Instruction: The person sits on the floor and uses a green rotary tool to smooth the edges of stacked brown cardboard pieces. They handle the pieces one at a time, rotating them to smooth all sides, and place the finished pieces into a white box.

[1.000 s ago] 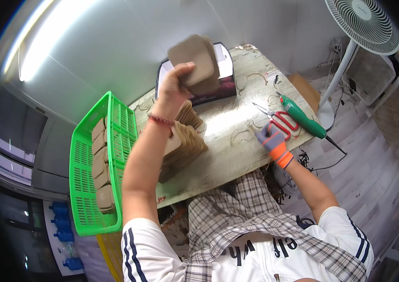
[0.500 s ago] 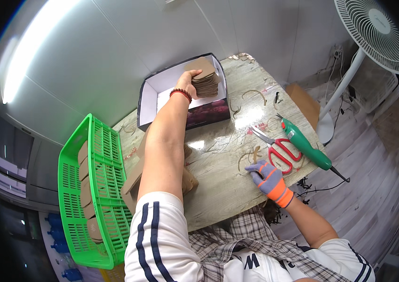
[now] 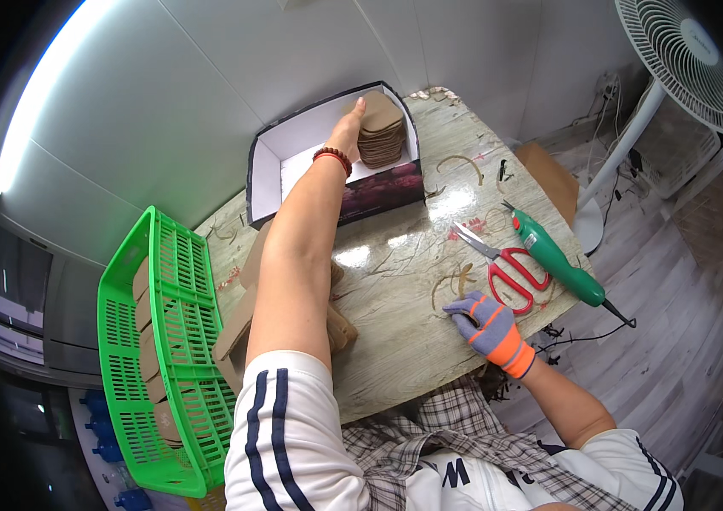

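Observation:
My left hand (image 3: 347,134) is bare, with a beaded bracelet at the wrist. It reaches into an open box (image 3: 380,192) with white inner walls and a dark outside. Its outstretched thumb lies along the left side of a stack of brown rounded cardboard pieces (image 3: 382,132) at the box's right end; the other fingers are mostly hidden. My right hand (image 3: 489,328), in a grey and orange glove, rests on the table edge with curled fingers and nothing visible in them. Beside it lie thin brown scraps (image 3: 466,278) and red-handled scissors (image 3: 514,277).
A green corded power tool (image 3: 553,257) lies right of the scissors on the worn table (image 3: 404,289). More brown cardboard pieces (image 3: 340,328) sit beneath my left forearm. A green slatted crate (image 3: 165,341) with brown pieces stands at left. A white fan (image 3: 655,102) stands at right.
The brown stack has settled lower against the box's right end. My left thumb has slid off its top to its left side. My right hand has barely moved.

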`<state>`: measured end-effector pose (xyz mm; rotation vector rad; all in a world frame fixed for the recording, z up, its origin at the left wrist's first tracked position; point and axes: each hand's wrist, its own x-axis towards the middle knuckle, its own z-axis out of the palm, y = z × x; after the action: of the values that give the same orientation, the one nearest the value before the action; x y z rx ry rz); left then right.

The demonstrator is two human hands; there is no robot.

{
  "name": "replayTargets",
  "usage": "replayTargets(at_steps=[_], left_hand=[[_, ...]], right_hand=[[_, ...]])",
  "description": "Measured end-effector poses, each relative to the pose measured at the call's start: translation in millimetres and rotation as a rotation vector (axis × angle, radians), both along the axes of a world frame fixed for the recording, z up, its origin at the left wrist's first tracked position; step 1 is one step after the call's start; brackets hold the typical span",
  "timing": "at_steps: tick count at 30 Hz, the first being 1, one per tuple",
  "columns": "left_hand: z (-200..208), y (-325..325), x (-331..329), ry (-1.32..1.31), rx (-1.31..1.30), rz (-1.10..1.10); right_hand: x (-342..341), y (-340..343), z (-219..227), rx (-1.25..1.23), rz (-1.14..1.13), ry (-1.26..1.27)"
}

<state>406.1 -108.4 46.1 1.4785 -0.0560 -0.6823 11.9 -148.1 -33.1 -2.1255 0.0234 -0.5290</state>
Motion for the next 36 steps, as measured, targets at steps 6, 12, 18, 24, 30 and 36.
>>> replayTargets(at_steps=[6,12,18,24,30,36], left_hand=[[-23,15,38,0.294,-0.076,0.119],[-11,-25,7,0.084,0.084,0.018],[-14,-1,36,-0.755,0.397,0.001],[57,16,-152,-0.695,0.438,-0.624],[-6,46,-287,-0.74,0.5,-0.929],[-31,89,-344,-1.306,0.412,-0.595]], right_hand=[[3,5,2,-0.011,0.033,-0.014],[-2,-2,-2,-0.027,-0.016,0.0],[-1,2,-19,-0.096,-0.025,-0.117],[-8,2,-8,-0.038,0.005,-0.07],[-19,-5,-16,0.2,0.078,-0.023],[-68,-7,38,0.917,0.417,0.483]])
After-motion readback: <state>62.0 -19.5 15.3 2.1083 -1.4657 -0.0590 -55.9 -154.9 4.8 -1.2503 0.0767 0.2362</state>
